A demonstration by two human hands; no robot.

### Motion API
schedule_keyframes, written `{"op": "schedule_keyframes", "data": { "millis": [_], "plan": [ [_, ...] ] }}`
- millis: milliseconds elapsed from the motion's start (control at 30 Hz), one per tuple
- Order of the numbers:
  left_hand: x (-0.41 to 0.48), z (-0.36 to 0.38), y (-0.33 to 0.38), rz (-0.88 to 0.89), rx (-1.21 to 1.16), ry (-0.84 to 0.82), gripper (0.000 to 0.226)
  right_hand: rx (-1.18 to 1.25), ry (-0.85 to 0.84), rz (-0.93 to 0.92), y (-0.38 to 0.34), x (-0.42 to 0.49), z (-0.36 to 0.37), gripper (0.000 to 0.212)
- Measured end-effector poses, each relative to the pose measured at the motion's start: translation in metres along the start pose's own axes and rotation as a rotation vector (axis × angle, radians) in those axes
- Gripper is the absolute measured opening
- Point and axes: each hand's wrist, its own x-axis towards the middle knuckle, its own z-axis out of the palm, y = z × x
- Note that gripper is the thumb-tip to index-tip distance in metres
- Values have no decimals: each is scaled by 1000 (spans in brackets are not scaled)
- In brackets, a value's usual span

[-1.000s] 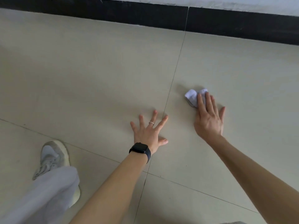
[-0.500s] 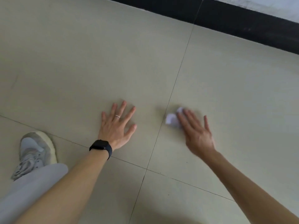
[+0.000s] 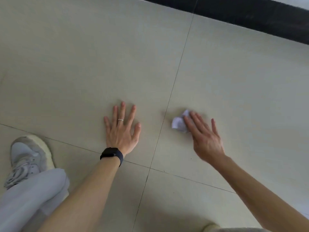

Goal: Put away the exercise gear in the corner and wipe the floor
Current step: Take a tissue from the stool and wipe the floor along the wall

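A small crumpled white tissue (image 3: 178,123) lies on the beige tiled floor (image 3: 83,64), just right of a tile seam. My right hand (image 3: 204,138) presses on it with flat, nearly straight fingers; the fingertips cover its right part. My left hand (image 3: 122,129) rests flat on the tile to the left, fingers spread, with a ring and a black watch on the wrist, holding nothing. No exercise gear is in view.
A black skirting board (image 3: 250,15) runs along the wall at the top right. My left foot in a grey sneaker (image 3: 28,158) and a light trouser leg (image 3: 30,198) fill the lower left. A bit of another shoe shows at the bottom edge.
My right hand has slid the tissue left and toward me across the tile. The left hand stays planted while the view has swung right and tilted.
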Motion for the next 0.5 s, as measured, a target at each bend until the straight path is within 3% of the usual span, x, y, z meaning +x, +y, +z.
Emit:
{"op": "schedule_keyframes", "data": {
  "millis": [67, 133, 267, 367, 433, 500],
  "plan": [
    [-6, 5, 2, 56, 1, 27, 65, 92, 58, 275, 19, 3, -12, 68],
    [-14, 8, 10, 164, 15, 24, 66, 90, 74, 246, 9, -20, -6, 66],
    [-29, 13, 31, 275, 44, -11, 65, -47, -139, -327, -42, -103, 23, 77],
    [-29, 9, 36, 317, 88, -52, 65, -172, -260, -663, -31, -93, 20, 79],
    [-21, 1, 34, 327, 117, -76, 65, -212, -280, -635, -13, -54, 5, 83],
    [-10, -9, 30, 334, 114, -91, 65, -191, -210, -349, 11, -6, -14, 88]
  ]
}}
